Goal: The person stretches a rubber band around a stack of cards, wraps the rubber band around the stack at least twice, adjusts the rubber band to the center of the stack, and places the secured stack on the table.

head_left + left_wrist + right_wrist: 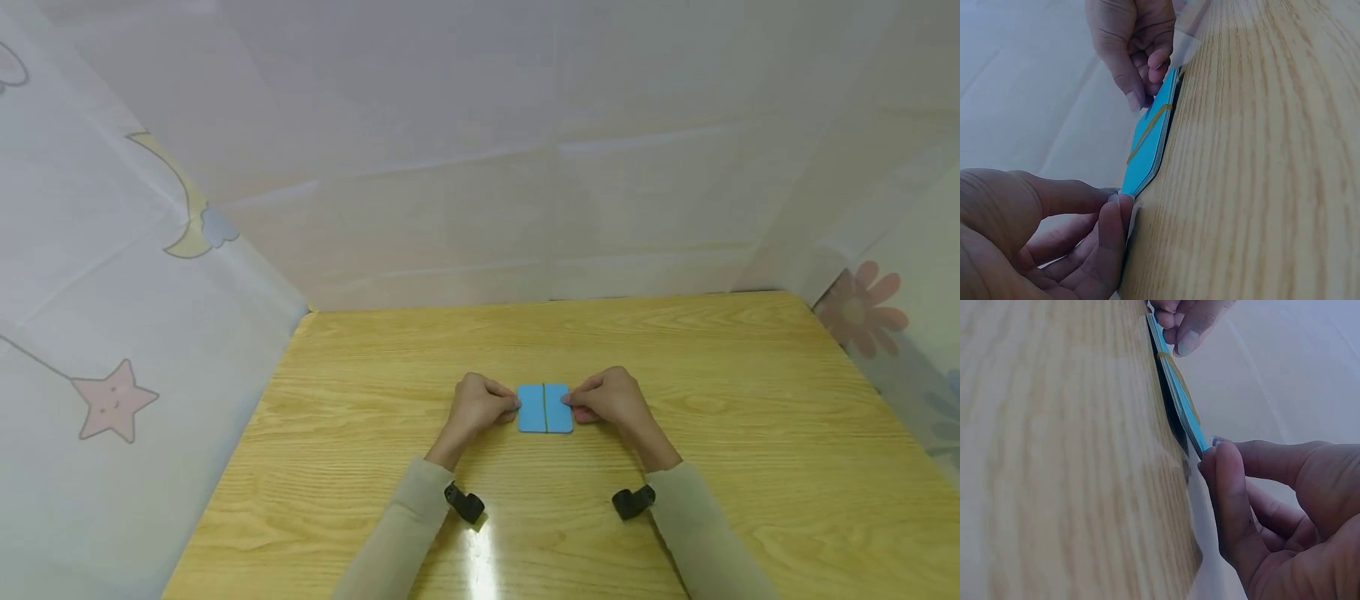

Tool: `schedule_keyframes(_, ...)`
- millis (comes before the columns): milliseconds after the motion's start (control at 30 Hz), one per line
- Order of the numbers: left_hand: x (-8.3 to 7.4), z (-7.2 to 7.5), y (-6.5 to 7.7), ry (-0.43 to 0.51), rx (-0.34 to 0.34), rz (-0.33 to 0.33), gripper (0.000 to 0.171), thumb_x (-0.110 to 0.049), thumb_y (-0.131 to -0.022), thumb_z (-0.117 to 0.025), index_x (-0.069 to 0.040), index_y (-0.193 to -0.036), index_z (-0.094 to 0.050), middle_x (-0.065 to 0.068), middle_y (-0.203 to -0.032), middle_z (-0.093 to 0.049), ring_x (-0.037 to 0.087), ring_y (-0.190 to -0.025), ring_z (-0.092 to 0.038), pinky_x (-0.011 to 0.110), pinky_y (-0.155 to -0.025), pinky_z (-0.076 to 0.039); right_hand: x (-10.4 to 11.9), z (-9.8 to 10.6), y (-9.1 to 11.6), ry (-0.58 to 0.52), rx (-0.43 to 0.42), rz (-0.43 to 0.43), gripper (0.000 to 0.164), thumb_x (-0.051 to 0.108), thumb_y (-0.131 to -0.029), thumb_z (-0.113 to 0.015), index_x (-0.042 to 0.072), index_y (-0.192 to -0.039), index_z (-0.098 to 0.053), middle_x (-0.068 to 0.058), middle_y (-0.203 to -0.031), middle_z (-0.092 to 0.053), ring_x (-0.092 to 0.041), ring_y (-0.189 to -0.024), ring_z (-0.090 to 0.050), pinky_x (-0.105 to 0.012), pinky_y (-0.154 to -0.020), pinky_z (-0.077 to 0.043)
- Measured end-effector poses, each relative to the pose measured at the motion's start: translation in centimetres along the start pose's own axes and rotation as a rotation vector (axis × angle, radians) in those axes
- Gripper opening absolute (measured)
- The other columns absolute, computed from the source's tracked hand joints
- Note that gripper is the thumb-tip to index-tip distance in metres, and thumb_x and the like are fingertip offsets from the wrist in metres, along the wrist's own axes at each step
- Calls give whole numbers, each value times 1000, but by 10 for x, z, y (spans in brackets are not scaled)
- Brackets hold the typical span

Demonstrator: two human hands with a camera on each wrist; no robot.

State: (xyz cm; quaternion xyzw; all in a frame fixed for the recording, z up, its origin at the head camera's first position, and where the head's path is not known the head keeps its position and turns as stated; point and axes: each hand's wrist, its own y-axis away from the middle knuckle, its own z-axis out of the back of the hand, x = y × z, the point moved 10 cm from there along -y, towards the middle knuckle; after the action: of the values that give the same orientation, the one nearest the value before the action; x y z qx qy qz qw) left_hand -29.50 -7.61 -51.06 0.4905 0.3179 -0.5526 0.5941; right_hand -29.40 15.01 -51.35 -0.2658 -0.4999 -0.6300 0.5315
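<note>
A thin stack of blue cards point(531, 408) with rounded corners lies flat, close over the table, between the two hands. One yellowish rubber band point(545, 408) runs around its middle from the far edge to the near edge. The left hand point(480, 401) pinches the stack's left edge between thumb and fingers. At the opposite edge, the right hand point(611, 397) pinches it the same way, thumb on top. Both wrist views show the layered edges of the cards point(1154, 147), with the band point(1179, 381) crossing the blue top face.
The wood-grain table point(375, 358) extends around the hands. A pale cloth point(487, 208) hangs behind it and along both sides, printed with a moon, a star point(116, 402) and a flower point(858, 310). Each wrist wears a small black camera point(633, 502).
</note>
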Motion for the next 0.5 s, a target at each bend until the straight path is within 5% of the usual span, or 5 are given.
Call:
schedule_keyframes(267, -15, 10, 1, -71, -16, -101, 12, -9, -95, -74, -1, -94, -83, 14, -90, -81, 20, -74, -77, 31, -67, -64, 10, 7, 4, 8, 10, 70, 23, 15, -96, -76, -7, -104, -79, -19, -95, -80, -17, -72, -76, -33, -72, -66)
schedule_keyframes(500, -33, 22, 4, -145, 2, -188, 20, -21, -102, -71, -5, -110, -80, 17, -100, -80, 31, -84, -79, 32, -66, -63, 19, 23, 6, 51, -28, 144, 37, 25, -103, -70, -8, -118, -74, -25, -105, -78, -23, -81, -78, -34, -76, -66)
